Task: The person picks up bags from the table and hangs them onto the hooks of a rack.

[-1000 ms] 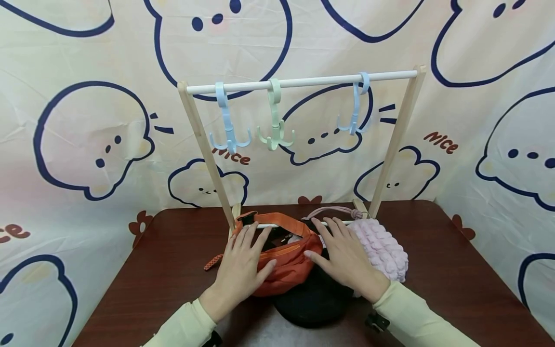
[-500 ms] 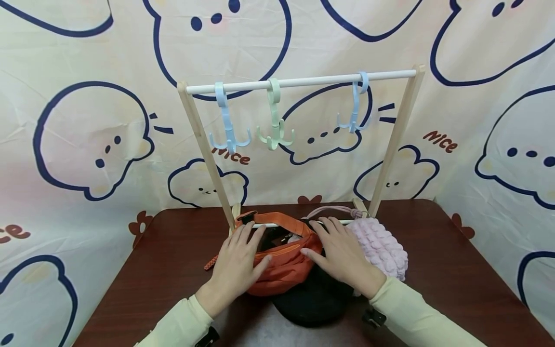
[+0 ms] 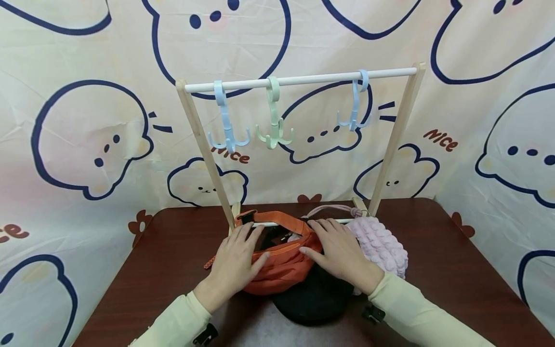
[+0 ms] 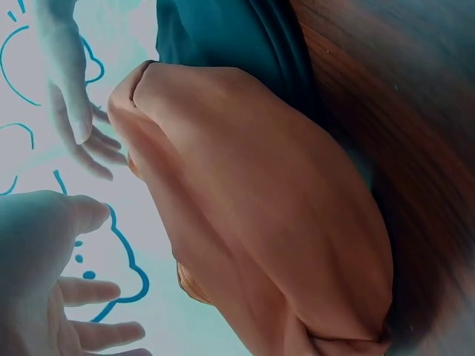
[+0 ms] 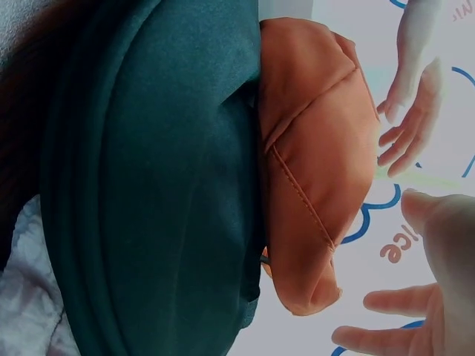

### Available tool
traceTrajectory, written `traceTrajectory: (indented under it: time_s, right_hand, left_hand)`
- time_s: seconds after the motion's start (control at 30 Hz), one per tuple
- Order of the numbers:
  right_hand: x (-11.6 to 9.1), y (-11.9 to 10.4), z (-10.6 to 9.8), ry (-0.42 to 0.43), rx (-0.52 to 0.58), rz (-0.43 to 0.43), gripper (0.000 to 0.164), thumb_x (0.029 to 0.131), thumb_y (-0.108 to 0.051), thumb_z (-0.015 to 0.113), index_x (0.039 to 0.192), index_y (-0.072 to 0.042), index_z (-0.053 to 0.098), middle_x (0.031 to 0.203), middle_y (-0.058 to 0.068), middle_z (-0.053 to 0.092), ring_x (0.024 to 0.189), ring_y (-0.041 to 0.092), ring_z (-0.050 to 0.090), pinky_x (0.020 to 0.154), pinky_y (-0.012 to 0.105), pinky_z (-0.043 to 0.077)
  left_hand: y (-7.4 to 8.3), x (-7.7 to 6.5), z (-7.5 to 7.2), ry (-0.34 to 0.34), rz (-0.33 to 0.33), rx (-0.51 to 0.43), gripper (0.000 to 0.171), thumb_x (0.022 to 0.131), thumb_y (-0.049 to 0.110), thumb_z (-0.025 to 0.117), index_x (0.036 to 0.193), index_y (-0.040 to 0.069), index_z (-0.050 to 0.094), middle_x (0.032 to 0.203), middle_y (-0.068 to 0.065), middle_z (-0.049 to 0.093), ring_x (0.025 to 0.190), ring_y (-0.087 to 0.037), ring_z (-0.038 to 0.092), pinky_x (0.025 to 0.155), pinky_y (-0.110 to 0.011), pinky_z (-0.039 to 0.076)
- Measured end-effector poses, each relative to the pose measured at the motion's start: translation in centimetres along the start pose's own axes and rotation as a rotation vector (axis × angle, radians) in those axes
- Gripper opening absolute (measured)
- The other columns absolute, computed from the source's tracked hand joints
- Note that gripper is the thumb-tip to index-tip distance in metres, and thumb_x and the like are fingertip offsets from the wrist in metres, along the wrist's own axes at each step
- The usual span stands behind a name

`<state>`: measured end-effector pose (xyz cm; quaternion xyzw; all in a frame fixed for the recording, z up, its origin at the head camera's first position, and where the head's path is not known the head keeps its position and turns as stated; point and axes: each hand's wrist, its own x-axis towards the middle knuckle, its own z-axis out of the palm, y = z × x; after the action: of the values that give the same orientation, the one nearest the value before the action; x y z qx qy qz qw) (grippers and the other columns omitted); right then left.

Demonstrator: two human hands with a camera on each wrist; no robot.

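Note:
An orange waist bag (image 3: 282, 277) with a zip and a buckled strap lies on the table. My left hand (image 3: 230, 262) is held over its left side, fingers spread and relaxed, holding nothing. Over the bag's right end my right hand (image 3: 340, 250) has the same loose spread. Both wrist views show a gap between the hands and the orange cloth (image 4: 260, 200). Under and right of the bag lies a dark cap-like item (image 5: 163, 178) with a curved, stitched edge. A puffy pale pink bag (image 3: 383, 248) with a cord handle sits beyond my right hand, partly covered by it.
Behind the bags stands a wooden rack with a white top bar (image 3: 316, 79). From it hang a blue hook (image 3: 227, 120), a green hook (image 3: 274, 115) and another blue hook (image 3: 355, 106) farther right. Patterned cloth (image 3: 99, 140) surrounds the brown table (image 3: 173, 270).
My left hand has drifted slightly left and down, away from the bag's middle. My right hand has shifted slightly left. The bags and hooks stay in place.

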<state>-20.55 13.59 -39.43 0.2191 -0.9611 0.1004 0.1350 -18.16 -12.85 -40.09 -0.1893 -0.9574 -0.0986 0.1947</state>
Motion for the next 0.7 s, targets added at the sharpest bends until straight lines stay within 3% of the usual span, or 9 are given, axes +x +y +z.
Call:
traceTrajectory:
  time_s: [0.47, 0.7]
  right_hand:
    - [0.5, -0.2, -0.1, -0.079, 0.012, 0.0, 0.069, 0.096, -0.06, 0.057, 0.144, -0.011, 0.055, 0.143, 0.014, 0.059, 0.134, 0.036, 0.054, 0.111, 0.057, 0.04]
    - [0.7, -0.2, 0.2, -0.057, -0.006, -0.025, 0.069, 0.096, -0.061, 0.055, 0.142, -0.01, 0.057, 0.139, 0.014, 0.062, 0.13, 0.036, 0.057, 0.109, 0.055, 0.043]
  left_hand:
    - [-0.6, 0.4, -0.7, -0.016, -0.015, 0.0, 0.06, 0.093, 0.044, 0.07, 0.141, 0.01, 0.058, 0.138, -0.017, 0.061, 0.125, -0.038, 0.06, 0.093, -0.055, 0.054]
    - [-1.1, 0.6, -0.8, -0.023, -0.012, 0.019, 0.058, 0.094, 0.045, 0.068, 0.139, 0.009, 0.059, 0.136, -0.019, 0.063, 0.123, -0.039, 0.062, 0.092, -0.055, 0.054]
